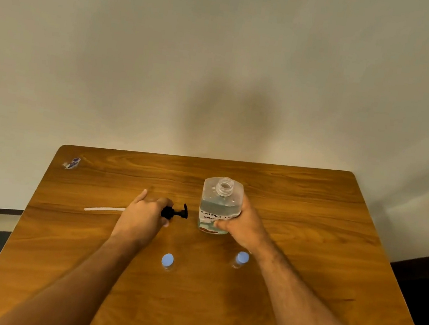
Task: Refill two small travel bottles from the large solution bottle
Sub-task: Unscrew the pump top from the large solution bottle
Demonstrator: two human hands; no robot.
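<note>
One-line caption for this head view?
Left hand lays black pump down; right hand holds open solution bottle.

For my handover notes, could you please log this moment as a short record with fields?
large solution bottle: upright on the table, neck open, partly filled
right hand: grips the large solution bottle
black pump head: off the bottle, white tube lying along the table
left hand: holds the black pump head
travel bottles: left one and right one, both upright with blue caps on
table: wooden
small wrapper: at the far left corner
</note>
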